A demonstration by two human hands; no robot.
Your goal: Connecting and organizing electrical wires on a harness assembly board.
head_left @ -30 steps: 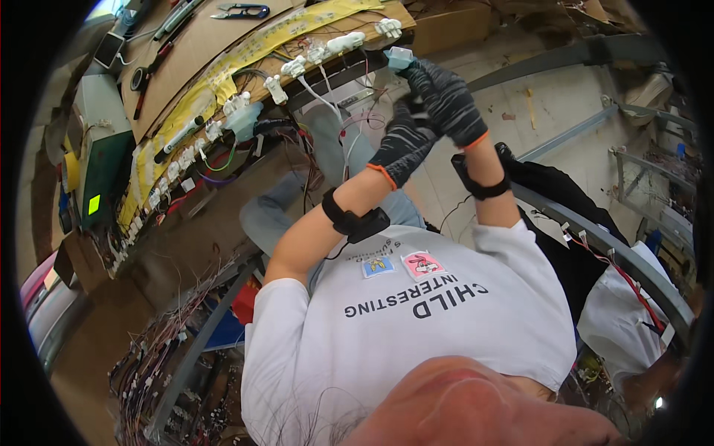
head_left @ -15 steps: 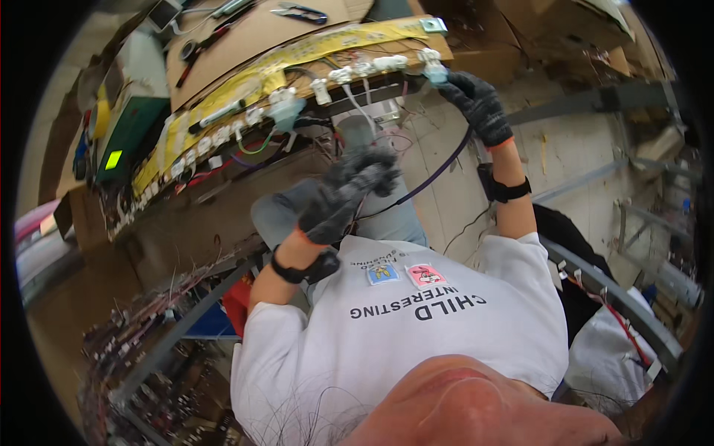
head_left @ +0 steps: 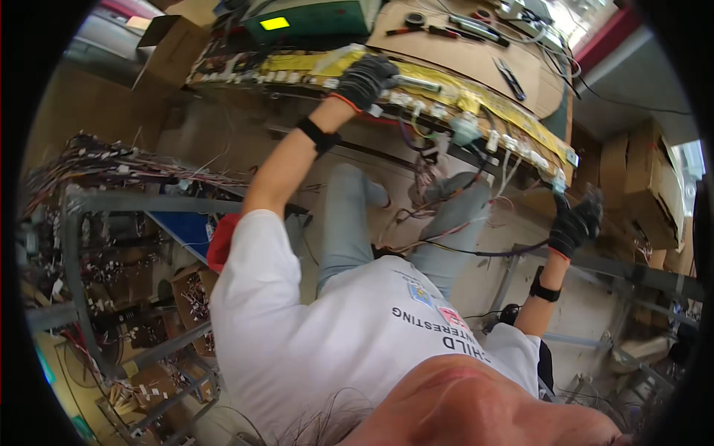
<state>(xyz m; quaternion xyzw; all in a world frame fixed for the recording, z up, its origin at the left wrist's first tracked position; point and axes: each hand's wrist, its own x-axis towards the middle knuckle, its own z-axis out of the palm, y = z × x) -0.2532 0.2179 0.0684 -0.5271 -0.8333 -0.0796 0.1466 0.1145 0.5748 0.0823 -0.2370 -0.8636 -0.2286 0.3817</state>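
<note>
Cardboard covers the long work board [head_left: 446,33] that runs across the top of the view, and a yellow strip [head_left: 446,85] lies along its near edge. All places below are given relative to this board.

Beneath the board, the person's grey trousers [head_left: 349,223] and white shirt [head_left: 335,334] fill the middle of the view. Off the board's left end, below it, a metal rack [head_left: 74,223] carries bundles of thin coloured wires [head_left: 111,160]. At the board's upper left corner stands a green box with a lit yellow panel [head_left: 297,22]. Past the board's right end, brown cartons [head_left: 639,186] are stacked.

White connectors [head_left: 506,141] sit in a row on the board's near edge, and loose wires [head_left: 446,215] hang from them toward the trousers. A dark cable [head_left: 483,253] runs under the board toward its right end. Pliers [head_left: 512,78] and other small tools lie on the board's top face.

Left hand [head_left: 364,78], in a dark glove, rests on the yellow strip left of the board's middle, fingers curled down over the edge; whether it grips anything there cannot be told. Right hand [head_left: 576,223], also gloved, is raised just below the board's right corner, fingers partly closed next to the last connector [head_left: 559,181] and the end of the dark cable; what it holds, if anything, cannot be told.
</note>
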